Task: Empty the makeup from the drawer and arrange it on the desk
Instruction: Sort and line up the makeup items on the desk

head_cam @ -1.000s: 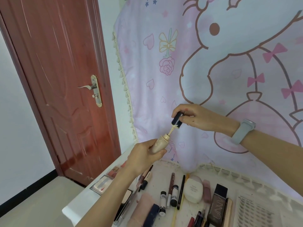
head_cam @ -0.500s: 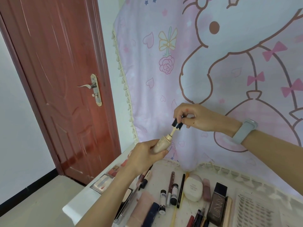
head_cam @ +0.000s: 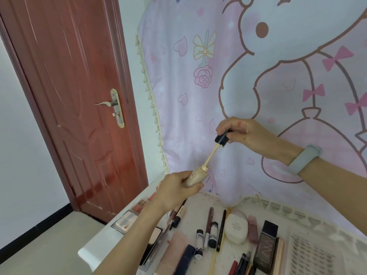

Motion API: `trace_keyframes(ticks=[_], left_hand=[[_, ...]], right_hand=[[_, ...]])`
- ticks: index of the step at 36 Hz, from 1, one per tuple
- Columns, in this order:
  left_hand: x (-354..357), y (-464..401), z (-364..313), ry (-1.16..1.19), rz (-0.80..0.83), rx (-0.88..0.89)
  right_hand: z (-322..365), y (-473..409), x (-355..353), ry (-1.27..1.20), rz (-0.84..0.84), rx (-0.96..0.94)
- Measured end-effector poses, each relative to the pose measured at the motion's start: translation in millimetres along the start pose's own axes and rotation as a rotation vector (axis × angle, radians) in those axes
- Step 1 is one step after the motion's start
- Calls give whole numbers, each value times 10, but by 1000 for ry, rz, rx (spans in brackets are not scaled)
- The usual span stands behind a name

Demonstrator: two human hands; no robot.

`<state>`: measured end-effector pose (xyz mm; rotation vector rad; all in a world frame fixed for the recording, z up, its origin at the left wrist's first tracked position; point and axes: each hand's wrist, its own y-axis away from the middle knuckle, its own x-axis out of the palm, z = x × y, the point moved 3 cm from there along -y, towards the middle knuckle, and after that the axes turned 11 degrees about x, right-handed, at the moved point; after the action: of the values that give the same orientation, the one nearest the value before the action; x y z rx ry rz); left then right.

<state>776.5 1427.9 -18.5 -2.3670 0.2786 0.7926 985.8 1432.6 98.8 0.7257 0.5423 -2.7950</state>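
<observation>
My left hand (head_cam: 176,188) grips a beige concealer tube (head_cam: 195,176) held up above the desk (head_cam: 103,243). My right hand (head_cam: 244,135) pinches its dark cap (head_cam: 220,140), and the cream-coated wand (head_cam: 211,155) runs from the cap down into the tube's neck. Below, makeup lies in rows on the desk: small black-and-white tubes (head_cam: 199,244), a brown liner (head_cam: 209,221), a black pencil (head_cam: 221,230), a cream compact (head_cam: 236,228), a dark foundation bottle (head_cam: 265,247) and palettes (head_cam: 127,222). No drawer is in view.
A pink cartoon cloth (head_cam: 258,76) hangs behind the desk and drapes over its back edge. A red-brown door (head_cam: 75,96) with a brass handle (head_cam: 117,108) stands at the left. A lash card (head_cam: 309,257) lies at the desk's right.
My right hand has pulled the cap and wand farther out of the tube, up and to the right. My left hand has stayed about where it was.
</observation>
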Motion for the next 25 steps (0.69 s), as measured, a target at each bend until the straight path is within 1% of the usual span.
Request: trace_keyframes(ticks=[2, 5, 9, 13, 16, 18, 22, 25], left_hand=[[-17, 5, 17, 13, 4, -22], [-64, 24, 61, 124, -16, -74], [-137, 17, 177, 274, -135, -198], [-179, 4, 334, 367, -197, -304], [-183, -10, 422, 450, -210, -366], [-177, -18, 475, 463, -204, -397], [-139, -25, 563, 374, -151, -411], [-56, -42, 618, 321, -113, -426]], right_hand=[[-84, 5, -49, -104, -50, 43], [-241, 33, -86, -412, -115, 127], [-480, 147, 57, -772, -84, 249], [-709, 301, 377, -988, -64, 376], [-872, 403, 616, -1033, -19, 430], [-975, 448, 737, -1040, 7, 451], [-1156, 472, 929, -1036, 91, 493], [-1271, 456, 1062, -929, 171, 511]])
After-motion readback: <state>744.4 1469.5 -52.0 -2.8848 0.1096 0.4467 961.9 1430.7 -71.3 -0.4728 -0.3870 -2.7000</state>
